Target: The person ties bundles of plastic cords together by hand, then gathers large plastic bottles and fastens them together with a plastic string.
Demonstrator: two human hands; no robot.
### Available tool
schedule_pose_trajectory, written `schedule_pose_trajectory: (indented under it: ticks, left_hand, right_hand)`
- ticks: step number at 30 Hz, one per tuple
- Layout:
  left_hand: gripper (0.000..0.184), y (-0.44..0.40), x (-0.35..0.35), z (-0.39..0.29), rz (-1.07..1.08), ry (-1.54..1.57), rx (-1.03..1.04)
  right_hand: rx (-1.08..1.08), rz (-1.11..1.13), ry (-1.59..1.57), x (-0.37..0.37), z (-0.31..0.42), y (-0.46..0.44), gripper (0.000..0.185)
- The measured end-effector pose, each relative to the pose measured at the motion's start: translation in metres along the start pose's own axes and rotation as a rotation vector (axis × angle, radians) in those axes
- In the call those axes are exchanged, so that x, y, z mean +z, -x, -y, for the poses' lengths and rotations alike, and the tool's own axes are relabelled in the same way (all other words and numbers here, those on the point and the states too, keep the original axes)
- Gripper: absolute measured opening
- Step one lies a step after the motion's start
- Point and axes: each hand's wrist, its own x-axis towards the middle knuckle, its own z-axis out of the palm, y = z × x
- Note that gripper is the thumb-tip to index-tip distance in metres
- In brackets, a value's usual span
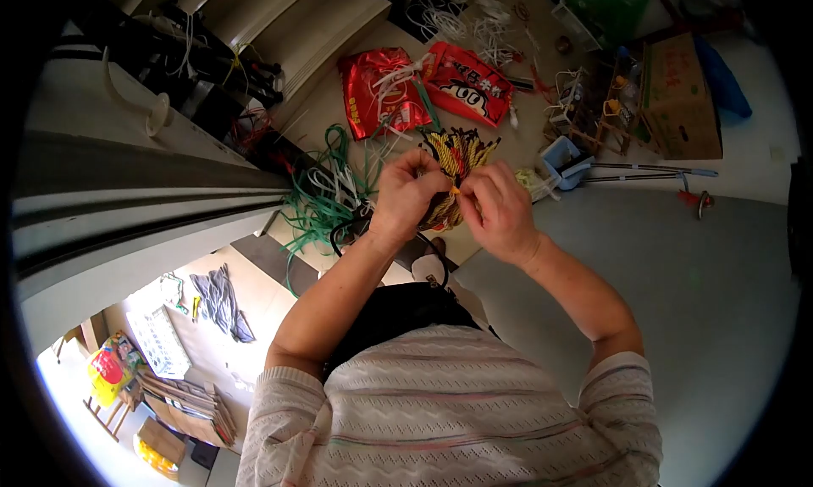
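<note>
A bundle of yellow, red and dark cords [461, 151] hangs in front of me, fanning out above and below its narrow middle. An orange-yellow tie [456, 190] goes around that middle. My left hand [408, 192] is closed in a pinch at the bundle's left side, thumb pointing toward the tie. From the right, my right hand [501, 209] also pinches at the tie, its fingers bent. What exactly lies between the fingertips is partly hidden. Behind the left hand, green plastic strapping [318, 212] lies tangled on the floor.
Two red bags [385, 93] [467, 87] lie ahead near the steps [330, 38]. White cords [491, 34] lie beyond them. A cardboard box [680, 97] and a light-blue container [566, 161] stand right. A grey surface [644, 258] is at my right; a white basket [161, 343] lies lower left.
</note>
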Motion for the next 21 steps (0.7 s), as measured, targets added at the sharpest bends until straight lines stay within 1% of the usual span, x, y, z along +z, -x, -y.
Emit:
schedule_pose_trajectory:
  ticks: [3,6,9,12,14,18,20,21]
  left_hand:
    - [0.01,0.001,0.001,-0.002,-0.021,0.036,-0.017]
    - [0.01,0.002,0.001,-0.001,-0.045,0.007,0.01]
    - [0.01,0.001,0.0,-0.001,-0.022,-0.081,0.065]
    - [0.009,0.001,-0.002,-0.003,0.008,-0.247,0.107]
    - [0.01,0.003,0.001,-0.008,0.014,-0.338,0.123]
    - [0.01,0.002,-0.002,-0.002,-0.008,-0.404,0.156]
    - [0.012,0.002,-0.002,-0.001,-0.009,-0.412,0.169]
    - [0.011,0.001,-0.003,0.001,-0.015,-0.422,0.195]
  right_hand:
    - [0.031,0.014,-0.021,-0.002,0.002,0.001,0.019]
    - [0.046,0.09,-0.141,-0.009,-0.009,-0.001,0.016]
    - [0.156,0.173,-0.193,-0.019,-0.012,-0.009,0.014]
    - [0.149,0.193,-0.14,-0.023,-0.012,-0.018,0.014]
    - [0.108,0.263,-0.082,-0.028,-0.009,-0.024,0.016]
    - [0.08,0.375,0.057,-0.031,-0.007,-0.027,0.016]
    - [0.083,0.392,0.054,-0.031,-0.007,-0.026,0.015]
    - [0.084,0.401,0.052,-0.03,-0.007,-0.026,0.015]
